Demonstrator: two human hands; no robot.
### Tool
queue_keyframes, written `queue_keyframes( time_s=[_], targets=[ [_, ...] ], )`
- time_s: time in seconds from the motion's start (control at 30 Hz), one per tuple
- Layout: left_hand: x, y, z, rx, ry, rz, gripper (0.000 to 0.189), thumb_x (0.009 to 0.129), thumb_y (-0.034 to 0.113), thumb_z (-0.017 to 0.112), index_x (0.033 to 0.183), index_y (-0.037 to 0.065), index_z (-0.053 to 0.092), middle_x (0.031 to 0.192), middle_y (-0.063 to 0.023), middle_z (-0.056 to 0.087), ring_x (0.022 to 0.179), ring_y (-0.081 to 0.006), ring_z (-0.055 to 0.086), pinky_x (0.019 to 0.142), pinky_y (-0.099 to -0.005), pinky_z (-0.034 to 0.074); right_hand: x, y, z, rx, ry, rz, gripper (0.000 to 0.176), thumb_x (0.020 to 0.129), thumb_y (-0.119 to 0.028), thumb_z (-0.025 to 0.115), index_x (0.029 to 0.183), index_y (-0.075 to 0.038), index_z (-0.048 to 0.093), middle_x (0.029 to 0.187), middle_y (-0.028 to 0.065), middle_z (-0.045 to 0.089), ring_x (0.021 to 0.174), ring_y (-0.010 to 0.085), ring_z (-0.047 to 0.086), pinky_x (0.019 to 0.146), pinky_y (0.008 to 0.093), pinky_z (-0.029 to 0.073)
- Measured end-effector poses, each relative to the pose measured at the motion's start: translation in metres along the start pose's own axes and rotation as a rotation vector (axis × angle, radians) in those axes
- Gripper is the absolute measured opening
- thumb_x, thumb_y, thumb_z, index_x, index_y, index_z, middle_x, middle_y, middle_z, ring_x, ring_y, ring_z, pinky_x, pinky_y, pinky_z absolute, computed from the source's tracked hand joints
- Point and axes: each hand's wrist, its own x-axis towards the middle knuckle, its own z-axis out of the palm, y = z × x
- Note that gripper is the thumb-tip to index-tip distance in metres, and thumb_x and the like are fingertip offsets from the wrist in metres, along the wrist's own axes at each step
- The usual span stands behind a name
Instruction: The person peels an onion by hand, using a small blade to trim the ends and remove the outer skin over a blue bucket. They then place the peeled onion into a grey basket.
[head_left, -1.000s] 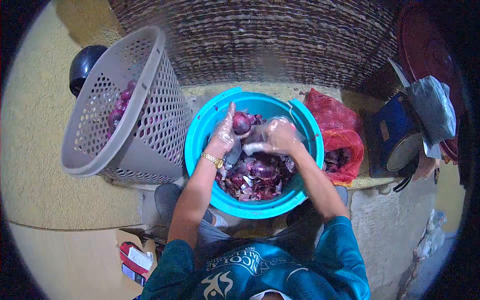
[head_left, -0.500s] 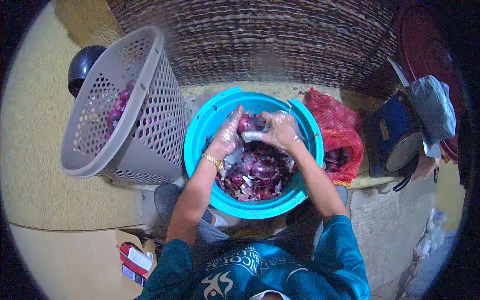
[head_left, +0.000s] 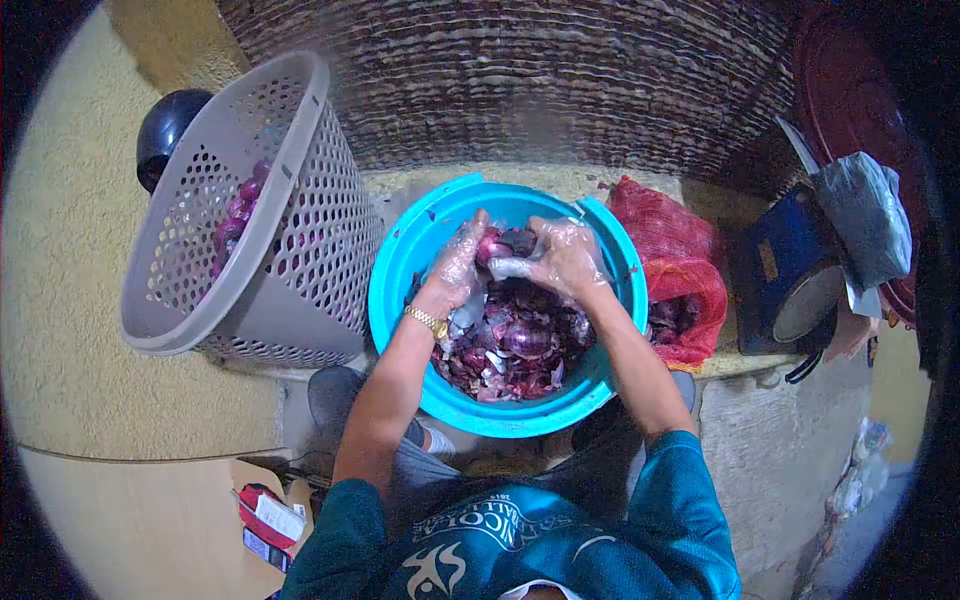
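Observation:
Over a turquoise basin (head_left: 385, 300), both hands wear clear plastic gloves and hold one red onion (head_left: 495, 245) between them. My left hand (head_left: 455, 265) grips the onion from its left side, with a gold watch on the wrist. My right hand (head_left: 565, 262) has its fingers on the onion's right side and its thumb stretched along below it. Beneath them, red onions and loose skins (head_left: 520, 340) lie in the basin.
A tall perforated basket (head_left: 325, 230) with red onions (head_left: 230, 232) leans at the left, beside a dark round object (head_left: 170, 130). Right of the basin are a red mesh sack (head_left: 665, 220) and a blue scale (head_left: 785, 250). A phone (head_left: 267, 550) lies lower left.
The onion has turned slightly between my hands, and my right fingers have shifted a little over it. Little else differs.

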Motion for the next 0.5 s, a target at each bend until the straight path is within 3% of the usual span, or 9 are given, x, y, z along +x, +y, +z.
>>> queue_keyframes(
  time_s=[0.1, 0.2, 0.27, 0.5],
  targets=[
    [-0.008, 0.004, 0.011, 0.024, 0.043, 0.001, 0.056, 0.091, 0.055, 0.056, 0.114, 0.004, 0.061, 0.107, -0.0086, 0.066, 0.095, -0.0194, 0.065, 0.086, -0.0358, 0.053, 0.000, 0.003, 0.005, 0.010, 0.114, -0.068, 0.071, 0.058, -0.072, 0.074, 0.073, -0.003, 0.064, 0.062, 0.0163, 0.062, 0.066, 0.0350, 0.064, 0.061, 0.0457, 0.047],
    [-0.007, 0.004, 0.009, 0.002, -0.043, -0.009, 0.051, 0.089, 0.053, 0.062, 0.114, 0.010, 0.055, 0.108, -0.0051, 0.063, 0.096, -0.0178, 0.062, 0.086, -0.0377, 0.051, 0.001, 0.000, -0.001, 0.012, 0.022, -0.051, 0.070, 0.059, -0.072, 0.074, 0.073, -0.004, 0.064, 0.062, 0.0167, 0.062, 0.066, 0.0358, 0.064, 0.061, 0.0468, 0.047],
    [-0.006, 0.003, 0.010, -0.015, -0.016, 0.009, 0.056, 0.091, 0.055, 0.057, 0.114, 0.004, 0.061, 0.109, -0.0086, 0.066, 0.095, -0.0204, 0.064, 0.088, -0.0371, 0.052, 0.001, -0.001, -0.004, -0.061, -0.152, -0.006, 0.065, 0.069, -0.071, 0.066, 0.086, -0.008, 0.068, 0.079, 0.0189, 0.067, 0.080, 0.0376, 0.066, 0.070, 0.0492, 0.050],
    [-0.002, 0.002, 0.008, -0.017, 0.049, 0.028, 0.055, 0.091, 0.055, 0.057, 0.114, 0.005, 0.061, 0.107, -0.0092, 0.067, 0.099, -0.0210, 0.064, 0.090, -0.0367, 0.052, -0.001, -0.005, -0.001, -0.030, -0.085, -0.092, 0.066, 0.074, -0.073, 0.059, 0.085, -0.008, 0.070, 0.079, 0.0195, 0.067, 0.078, 0.0376, 0.066, 0.071, 0.0491, 0.051]
  ],
)
